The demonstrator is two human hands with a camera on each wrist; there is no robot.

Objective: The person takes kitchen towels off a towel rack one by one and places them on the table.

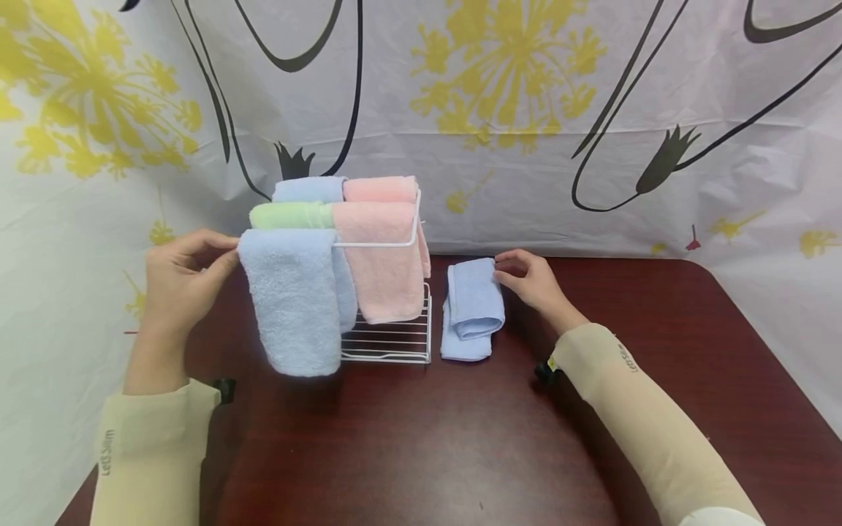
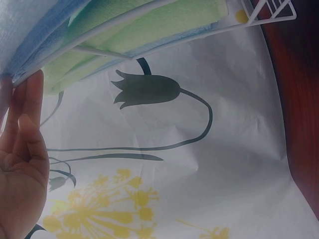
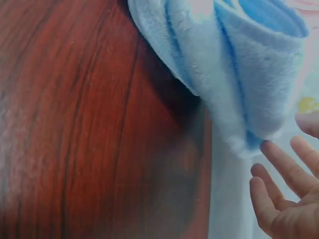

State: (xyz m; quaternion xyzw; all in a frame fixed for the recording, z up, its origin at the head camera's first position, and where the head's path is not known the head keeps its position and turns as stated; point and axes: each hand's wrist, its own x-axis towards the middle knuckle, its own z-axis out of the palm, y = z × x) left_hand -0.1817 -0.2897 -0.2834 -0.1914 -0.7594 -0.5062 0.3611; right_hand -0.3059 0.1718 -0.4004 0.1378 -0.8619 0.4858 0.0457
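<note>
A light blue towel (image 1: 289,307) hangs over the front bar of a white wire rack (image 1: 388,358). At that towel's upper left edge, my left hand (image 1: 180,281) pinches it by the bar between thumb and fingers. A second light blue towel (image 1: 475,303), folded with its layers partly raised, is on the table right of the rack. My right hand (image 1: 536,281) is at its upper right edge. In the right wrist view a fingertip (image 3: 267,145) touches or nearly touches this towel (image 3: 264,64), with the thumb apart from it.
Other towels hang on the rack: a green one (image 1: 289,215), pink ones (image 1: 384,263) (image 1: 380,189) and a blue one (image 1: 308,190) at the back. The dark red wooden table (image 1: 421,446) ends against a flower-patterned cloth (image 1: 506,183) behind.
</note>
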